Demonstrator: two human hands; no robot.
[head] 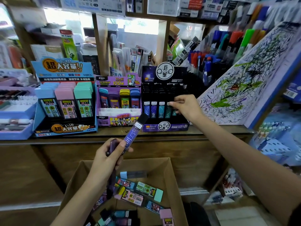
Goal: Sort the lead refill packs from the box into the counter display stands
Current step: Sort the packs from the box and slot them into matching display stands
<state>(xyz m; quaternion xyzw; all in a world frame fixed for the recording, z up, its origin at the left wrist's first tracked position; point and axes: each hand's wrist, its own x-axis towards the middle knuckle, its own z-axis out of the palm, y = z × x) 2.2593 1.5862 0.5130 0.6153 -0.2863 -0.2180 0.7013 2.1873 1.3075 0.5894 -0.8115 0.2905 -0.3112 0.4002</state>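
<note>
Cardboard box [171, 175] holds many mixed refill packs [149, 190] yet to sort | your right hand [187, 108] pinches what seems a teal pack [174, 112] at the black constellation stand [178, 127] | your left hand [105, 155] grips a purple constellation pack [132, 133] above the box

The right hand [185, 106] hides the cap of the teal pack [174, 113] its fingers close on, and the label below them is too small to read. Behind that hand, the back rows of the black display stand [164, 127] merge into darkness, so single packs cannot be told apart there. The left hand [107, 154] covers the lower end of the purple pack [132, 133] it grips. A second, dark pack [111, 185] hanging under the same hand is blurred. Below that hand, the cardboard box [171, 173] and its nearest packs are cut off by the bottom edge. Far left of that hand, a blue tray [16, 111] is blurred and cropped.
</note>
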